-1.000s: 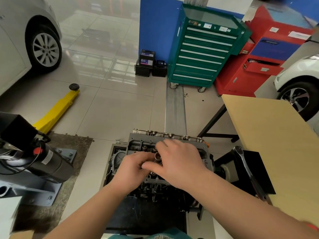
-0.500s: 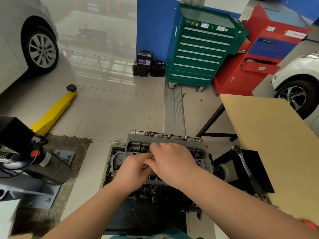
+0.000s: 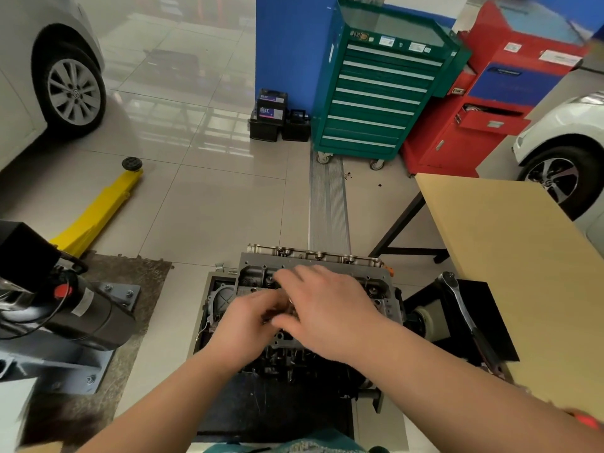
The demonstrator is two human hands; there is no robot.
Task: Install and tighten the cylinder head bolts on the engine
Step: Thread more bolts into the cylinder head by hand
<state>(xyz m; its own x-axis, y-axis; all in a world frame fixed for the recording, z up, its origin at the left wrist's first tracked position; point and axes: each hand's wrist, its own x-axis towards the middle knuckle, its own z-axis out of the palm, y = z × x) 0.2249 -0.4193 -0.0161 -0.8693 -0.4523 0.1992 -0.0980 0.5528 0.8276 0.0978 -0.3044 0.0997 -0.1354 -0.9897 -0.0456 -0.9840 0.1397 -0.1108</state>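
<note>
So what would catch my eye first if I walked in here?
Both hands, left and right, meet over the cylinder head of an engine at bottom centre. Behind it stands a green tool cabinet beside a red one. A ratchet wrench lies to the right, by a wooden table.

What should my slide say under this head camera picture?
Two hands work together on an engine's cylinder head; a ratchet wrench waits nearby.

Bright even daylight, glossy floor [image 3: 209, 103] glare, wide-angle bowing, blurred corners
</note>
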